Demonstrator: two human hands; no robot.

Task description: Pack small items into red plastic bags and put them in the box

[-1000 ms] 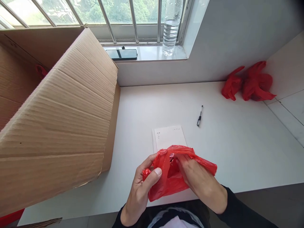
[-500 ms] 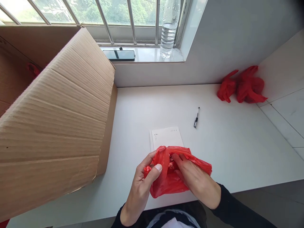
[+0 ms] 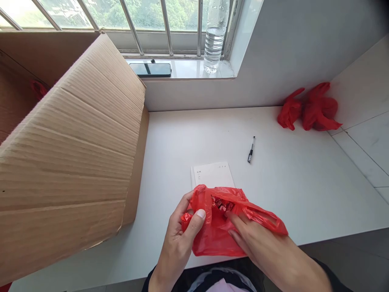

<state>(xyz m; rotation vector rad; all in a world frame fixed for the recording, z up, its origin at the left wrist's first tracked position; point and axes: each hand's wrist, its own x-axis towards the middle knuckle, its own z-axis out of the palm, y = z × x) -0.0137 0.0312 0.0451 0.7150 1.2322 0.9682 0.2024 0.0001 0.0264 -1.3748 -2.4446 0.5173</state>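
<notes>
My left hand [image 3: 182, 235] is closed on the left side of a red plastic bag [image 3: 217, 241], its thumb pressed over the gathered plastic. The bag's mouth gapes upward. Inside lie several small, shiny red-patterned wrapped pieces [image 3: 222, 204], too small to make out exactly. My right hand [image 3: 252, 235] reaches into the mouth from the right, with its fingers apart and a fingertip by the pieces. Part of that hand is behind the bag's loose handle. Just beyond the bag, a white notebook [image 3: 214, 173] with small handwriting lies partly covered by it.
A large open cardboard box [image 3: 91, 142] fills the left, with something red inside. A pen [image 3: 251, 151] lies right of the notebook. Two knotted red bags [image 3: 319, 107] sit in the back right corner. On the windowsill are a phone [image 3: 150, 70] and a water bottle [image 3: 213, 46].
My right hand has drawn back slightly toward the lower right, so more of the wrapped pieces shows. The bag's right handle has stretched outward. My left hand keeps its hold.
</notes>
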